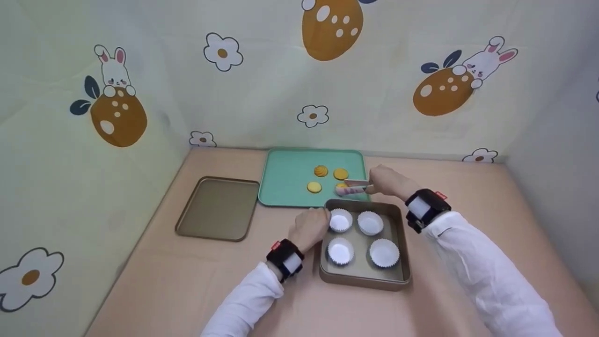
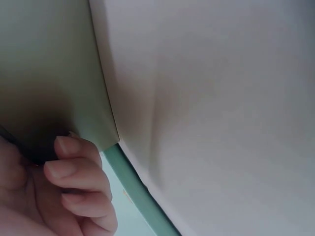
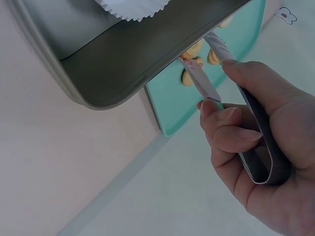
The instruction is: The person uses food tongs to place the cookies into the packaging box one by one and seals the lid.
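My right hand (image 1: 390, 181) grips a pair of small tongs (image 3: 269, 140), thumb on one arm and curled fingers on the other. The tong tips stand on either side of a yellow cookie (image 1: 342, 185) at the front right of the green tray (image 1: 285, 175). A square brown baking tin (image 1: 362, 280) sits just in front of that tray. My left hand (image 1: 309, 229) pinches the tin's left wall near its back corner, fingers curled in the left wrist view. Inside the tin stand several white paper cups, among them a front-right cup (image 1: 384, 253).
Three more cookies lie on the green tray: a swirled cookie (image 1: 320, 171), a round cookie (image 1: 340, 173) and a paler cookie (image 1: 314, 187). To the left is a shallow brown tray (image 1: 217, 208). A patterned cloth wall (image 1: 262, 93) rises behind the table (image 1: 210, 276).
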`<state>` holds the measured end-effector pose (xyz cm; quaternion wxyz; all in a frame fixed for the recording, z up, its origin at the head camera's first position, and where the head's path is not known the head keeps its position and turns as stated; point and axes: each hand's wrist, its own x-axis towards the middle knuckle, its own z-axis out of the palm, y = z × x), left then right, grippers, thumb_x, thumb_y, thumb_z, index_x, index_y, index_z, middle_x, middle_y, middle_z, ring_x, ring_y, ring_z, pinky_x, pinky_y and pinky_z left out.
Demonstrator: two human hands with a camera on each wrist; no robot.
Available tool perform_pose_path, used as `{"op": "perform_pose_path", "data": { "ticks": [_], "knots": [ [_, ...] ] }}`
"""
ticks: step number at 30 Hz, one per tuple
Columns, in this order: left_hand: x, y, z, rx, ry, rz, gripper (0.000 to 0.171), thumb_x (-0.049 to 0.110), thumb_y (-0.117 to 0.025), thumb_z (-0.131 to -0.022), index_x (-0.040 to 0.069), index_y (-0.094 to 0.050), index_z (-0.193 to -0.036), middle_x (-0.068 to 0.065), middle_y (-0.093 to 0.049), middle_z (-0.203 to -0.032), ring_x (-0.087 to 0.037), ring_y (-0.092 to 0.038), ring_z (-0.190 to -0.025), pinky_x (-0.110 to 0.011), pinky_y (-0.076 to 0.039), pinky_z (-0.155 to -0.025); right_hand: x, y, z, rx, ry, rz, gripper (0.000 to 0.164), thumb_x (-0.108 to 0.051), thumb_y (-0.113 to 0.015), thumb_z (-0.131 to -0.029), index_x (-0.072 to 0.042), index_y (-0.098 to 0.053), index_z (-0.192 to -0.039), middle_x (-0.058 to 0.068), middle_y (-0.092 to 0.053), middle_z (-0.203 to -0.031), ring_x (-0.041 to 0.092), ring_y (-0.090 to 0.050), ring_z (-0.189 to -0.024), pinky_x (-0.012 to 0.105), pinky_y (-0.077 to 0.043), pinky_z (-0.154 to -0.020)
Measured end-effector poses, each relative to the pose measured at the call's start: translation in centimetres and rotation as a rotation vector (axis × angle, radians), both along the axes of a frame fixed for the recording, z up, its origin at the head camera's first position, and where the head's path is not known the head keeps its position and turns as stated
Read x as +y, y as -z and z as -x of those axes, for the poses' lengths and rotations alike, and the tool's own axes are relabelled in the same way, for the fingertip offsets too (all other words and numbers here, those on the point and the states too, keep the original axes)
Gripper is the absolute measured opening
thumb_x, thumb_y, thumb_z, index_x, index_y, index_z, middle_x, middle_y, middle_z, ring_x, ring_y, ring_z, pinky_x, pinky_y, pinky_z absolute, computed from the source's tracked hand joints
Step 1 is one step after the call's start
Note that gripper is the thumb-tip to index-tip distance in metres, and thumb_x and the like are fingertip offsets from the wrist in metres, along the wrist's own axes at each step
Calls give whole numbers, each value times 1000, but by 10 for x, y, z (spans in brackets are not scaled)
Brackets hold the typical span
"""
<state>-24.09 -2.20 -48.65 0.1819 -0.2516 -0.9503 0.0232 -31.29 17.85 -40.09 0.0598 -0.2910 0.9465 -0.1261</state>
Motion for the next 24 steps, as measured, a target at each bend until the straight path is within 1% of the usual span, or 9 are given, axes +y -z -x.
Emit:
{"op": "perform_pose_path", "data": {
  "ticks": [4,7,11,14,18,21,24],
  "knots": [
    [0,1,1,-3,-3,-2,9,16,-38,-71,9,-43,-67,-2,-37,-53,-18,-36,-43,-28,-24,-26,3,4,2,33,-19,-7,12,-19,-57,-61,-7,-55,-61,-2,-40,-45,9,-32,-37,21,-25,-33],
    [1,1,2,-15,-11,-28,10,17,-38,-71,10,-42,-65,-2,-38,-52,-18,-37,-43,-28,-24,-26,5,8,3,77,-51,1,13,-18,-57,-61,-6,-55,-56,-4,-40,-43,8,-30,-36,21,-25,-33],
    [2,2,2,-42,-27,-66,11,17,-38,-72,11,-41,-62,-2,-38,-51,-19,-38,-43,-29,-25,-27,9,10,4,126,-83,15,14,-17,-56,-60,-4,-56,-54,-4,-42,-44,8,-30,-37,20,-27,-33],
    [2,1,3,-65,-34,-67,11,17,-38,-72,11,-40,-63,-2,-38,-51,-19,-37,-43,-29,-25,-28,12,9,3,127,-77,17,15,-18,-56,-61,-5,-55,-52,-5,-41,-44,8,-30,-36,20,-27,-32],
    [1,1,2,-80,-39,-68,12,17,-38,-72,11,-42,-64,-2,-38,-52,-18,-37,-43,-29,-25,-27,16,4,-1,104,-64,34,17,-21,-54,-63,-9,-53,-51,-5,-38,-40,7,-28,-34,20,-24,-30],
    [1,0,2,-81,-38,-74,13,18,-36,-73,10,-42,-64,-2,-38,-51,-18,-37,-42,-28,-25,-27,19,-1,-7,90,-55,45,20,-27,-52,-65,-10,-52,-54,-5,-38,-41,6,-29,-34,20,-24,-30],
    [1,-1,1,-84,-35,-76,14,19,-35,-74,10,-41,-64,-2,-37,-51,-18,-37,-43,-28,-25,-28,23,-8,-16,105,-55,50,22,-31,-50,-65,-10,-53,-59,-5,-40,-45,5,-31,-36,20,-25,-31]
  ]
}}
